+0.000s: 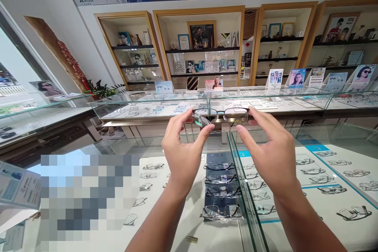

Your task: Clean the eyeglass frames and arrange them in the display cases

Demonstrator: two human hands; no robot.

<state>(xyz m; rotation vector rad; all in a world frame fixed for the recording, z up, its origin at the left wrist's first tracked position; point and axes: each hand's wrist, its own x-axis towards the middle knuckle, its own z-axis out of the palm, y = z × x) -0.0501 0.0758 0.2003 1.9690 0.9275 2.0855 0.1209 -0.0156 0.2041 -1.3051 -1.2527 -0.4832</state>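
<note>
A pair of eyeglasses (221,112) with a thin dark frame is held up level above the glass counter, its lenses facing me. My left hand (183,145) grips the left side, with the fingertips at the frame's outer corner and the thumb near the lower edge of the left lens. On the other side, my right hand (270,145) pinches the right corner, and its thumb points at the bottom of the right lens. The left lens carries a clear or greenish reflection, and small print shows on the right one. Both temples are mostly hidden behind the lenses and fingers.
Below my hands is a glass display case (233,173) with rows of glasses, several on a dark strip (214,201). Another glass counter (153,104) runs across behind it. Wooden-framed shelves (197,10) line the back wall. A folded card (19,185) stands at the left.
</note>
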